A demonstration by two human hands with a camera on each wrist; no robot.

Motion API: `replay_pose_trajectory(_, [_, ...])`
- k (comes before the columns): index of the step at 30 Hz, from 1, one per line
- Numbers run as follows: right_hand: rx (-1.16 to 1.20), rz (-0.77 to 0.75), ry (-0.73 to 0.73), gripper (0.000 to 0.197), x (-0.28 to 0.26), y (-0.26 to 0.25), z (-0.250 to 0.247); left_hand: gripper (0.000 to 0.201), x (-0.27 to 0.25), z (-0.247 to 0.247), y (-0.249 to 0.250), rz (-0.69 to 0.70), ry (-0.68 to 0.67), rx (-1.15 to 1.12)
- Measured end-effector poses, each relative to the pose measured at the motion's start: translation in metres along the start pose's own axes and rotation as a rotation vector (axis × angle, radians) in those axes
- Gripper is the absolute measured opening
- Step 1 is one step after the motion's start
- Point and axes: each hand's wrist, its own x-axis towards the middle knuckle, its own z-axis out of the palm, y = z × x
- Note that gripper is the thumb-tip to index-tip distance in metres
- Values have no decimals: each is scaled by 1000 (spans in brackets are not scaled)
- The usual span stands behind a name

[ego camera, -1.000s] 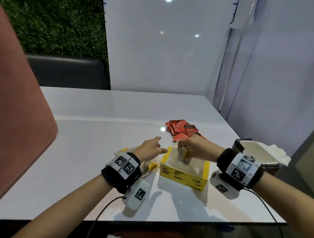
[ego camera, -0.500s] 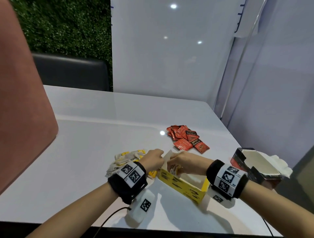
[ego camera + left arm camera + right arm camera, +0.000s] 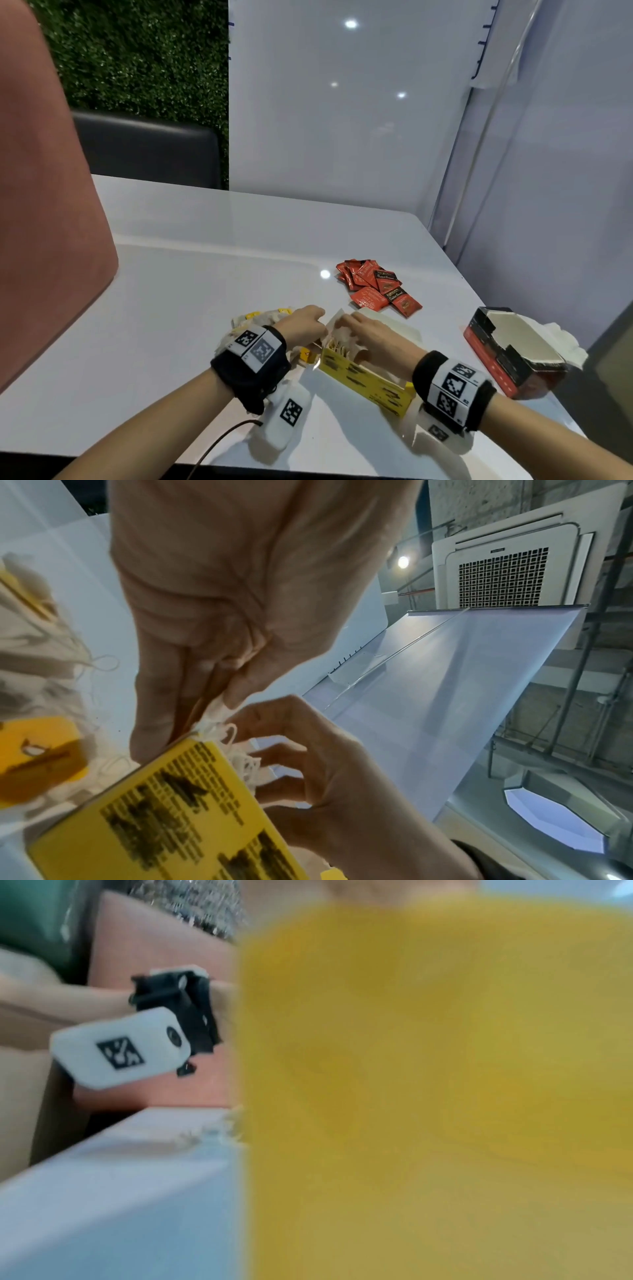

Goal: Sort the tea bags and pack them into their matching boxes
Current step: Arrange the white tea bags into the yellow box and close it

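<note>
The open yellow box [image 3: 366, 382] lies skewed near the table's front edge. My left hand [image 3: 317, 320] pinches the box's raised end flap [image 3: 334, 323] between thumb and fingers [image 3: 154, 723]. My right hand [image 3: 346, 329] reaches into the box from above, its fingers [image 3: 274, 753] curled on pale tea bags and their white strings [image 3: 240, 753]. More yellow-tagged tea bags [image 3: 262, 316] lie left of the box, partly behind my left wrist. Red tea bags [image 3: 376, 287] lie in a heap farther back. In the right wrist view the yellow box [image 3: 428, 1083] fills the picture, blurred.
An open red and black box [image 3: 510, 354] with a torn white lid sits at the table's right edge. White panels [image 3: 342, 120] wall off the back and right. A pink chair back [image 3: 44, 205] rises at the left. A cable [image 3: 219, 445] trails off the front edge.
My right hand has gone down into the yellow box with the tea bags. My left hand closed on the box's end flap. The box has turned askew.
</note>
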Motion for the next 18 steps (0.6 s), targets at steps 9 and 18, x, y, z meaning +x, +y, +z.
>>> replay_pose_trajectory(9, [-21, 161, 13, 23, -2, -9, 5, 54, 1, 6, -4, -40, -10, -130])
replay_pose_trajectory(18, [70, 215, -11, 26, -3, 1, -6, 61, -9, -18, -5, 8, -18, -236])
